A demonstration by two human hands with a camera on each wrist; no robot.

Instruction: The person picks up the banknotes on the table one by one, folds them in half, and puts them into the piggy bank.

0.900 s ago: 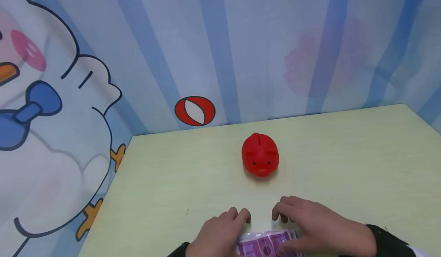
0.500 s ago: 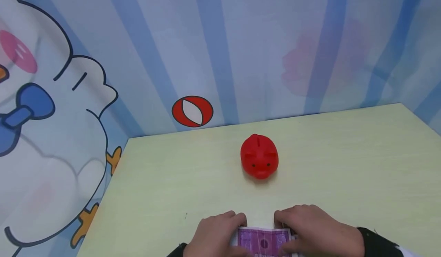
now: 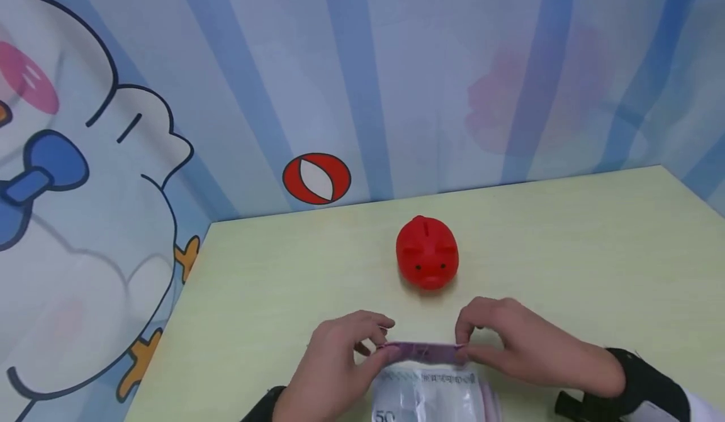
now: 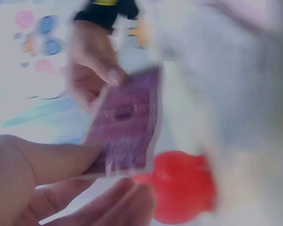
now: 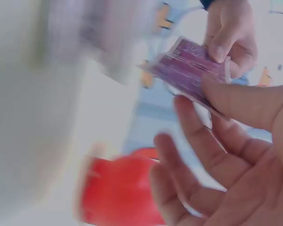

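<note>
Head view: your left hand (image 3: 334, 362) and right hand (image 3: 510, 346) pinch a purple banknote (image 3: 421, 351) by its ends, above the table (image 3: 566, 252); red piggy bank (image 3: 427, 253) at 12 o'clock. Wrist views: blurred, fingers (image 4: 52, 162) pinching the banknote (image 5: 191, 66).

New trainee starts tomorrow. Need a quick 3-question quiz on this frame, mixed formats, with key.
1. True or false: the red piggy bank is lying on its side at the table's right edge.
2. Multiple choice: what do the left hand and right hand hold between them? A) a coin B) a purple banknote C) a pen
3. Fill in: under the held note, on the table near the person, lies a second, pale ____.

Key:
1. False; it stands upright near the table's middle, beyond both hands.
2. B; each hand pinches one end, and the note is seen edge-on in the head view.
3. Banknote, marked 50.
</note>
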